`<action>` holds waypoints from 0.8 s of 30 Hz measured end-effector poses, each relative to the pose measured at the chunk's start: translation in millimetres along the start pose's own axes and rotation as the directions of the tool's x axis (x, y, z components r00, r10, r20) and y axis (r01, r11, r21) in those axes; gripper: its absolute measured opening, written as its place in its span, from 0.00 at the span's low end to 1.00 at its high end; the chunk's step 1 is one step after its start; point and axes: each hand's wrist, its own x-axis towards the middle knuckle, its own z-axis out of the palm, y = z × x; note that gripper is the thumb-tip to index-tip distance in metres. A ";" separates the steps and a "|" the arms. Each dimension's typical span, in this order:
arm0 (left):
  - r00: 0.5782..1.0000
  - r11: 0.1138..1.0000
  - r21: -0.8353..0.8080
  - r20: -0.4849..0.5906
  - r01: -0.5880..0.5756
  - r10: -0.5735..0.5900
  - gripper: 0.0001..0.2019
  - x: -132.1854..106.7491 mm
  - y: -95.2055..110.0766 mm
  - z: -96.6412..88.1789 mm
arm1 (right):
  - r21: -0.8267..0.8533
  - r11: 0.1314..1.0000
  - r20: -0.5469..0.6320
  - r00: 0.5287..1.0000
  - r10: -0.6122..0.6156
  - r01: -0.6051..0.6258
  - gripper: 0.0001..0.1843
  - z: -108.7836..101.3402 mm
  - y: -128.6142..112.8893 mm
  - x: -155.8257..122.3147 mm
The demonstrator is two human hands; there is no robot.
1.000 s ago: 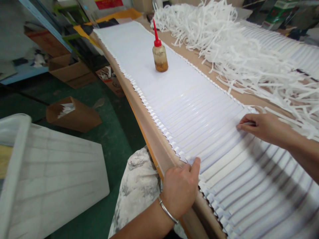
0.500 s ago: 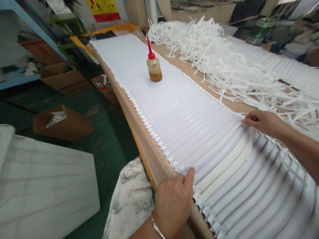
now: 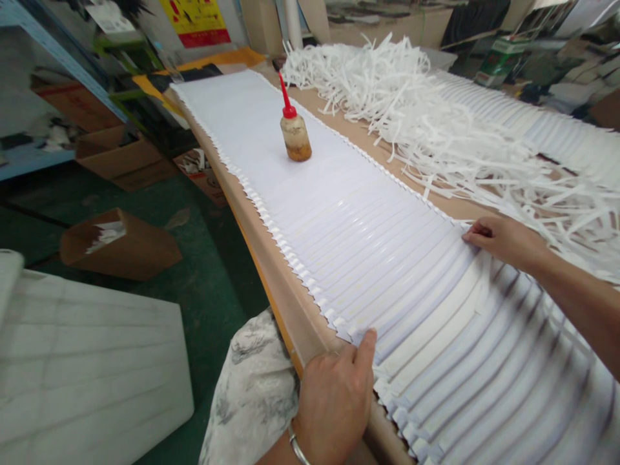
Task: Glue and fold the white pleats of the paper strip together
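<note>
A long white sheet runs along the bench, with white strips laid side by side across its near part. My right hand pinches the far end of one white strip at the sheet's right edge. At the left edge, my left hand is closed on the strip's near end, index finger stretched along it and thumb hidden. Farther up the sheet stands a glue bottle with a red nozzle and some amber liquid. Nearer me lie more overlapping strips, bowed upward, with folded ends at the left edge.
A tangled heap of loose white strips lies right of the sheet on the brown bench. Beyond it is another striped sheet. On the floor to the left are cardboard boxes and a large white bin.
The view has shifted slightly, so most things appear a little farther left. My right hand has moved slightly along with it; both hands stay at the strip's ends.
</note>
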 end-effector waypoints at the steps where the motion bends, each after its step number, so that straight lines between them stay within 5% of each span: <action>1: 1.000 1.000 0.002 0.007 0.002 -0.002 0.28 0.2 0.2 -0.5 | -0.005 1.000 -0.003 1.000 -0.003 0.003 0.17 0.3 -0.5 0.6; 9: 0.999 0.998 -0.061 0.020 0.032 -0.031 0.27 -0.5 -1.9 0.0 | -0.055 0.997 -0.102 0.993 -0.055 0.049 0.08 -13.3 10.4 -18.8; 15: 0.987 0.950 -0.312 -0.159 -0.017 -0.035 0.23 -8.9 -7.1 3.1 | 0.025 0.917 -0.042 0.917 -0.396 0.397 0.10 -9.6 27.8 -60.1; 20: 0.972 0.932 -0.356 -0.235 -0.066 -0.020 0.20 -17.2 2.1 -0.4 | 0.061 0.914 -0.148 0.909 -0.390 0.402 0.10 6.9 40.2 -55.0; 24: 0.964 0.901 -0.428 -0.261 -0.071 -0.048 0.18 -23.5 7.9 -4.3 | 0.052 0.911 -0.299 0.877 -0.376 0.409 0.14 -10.1 34.9 -56.4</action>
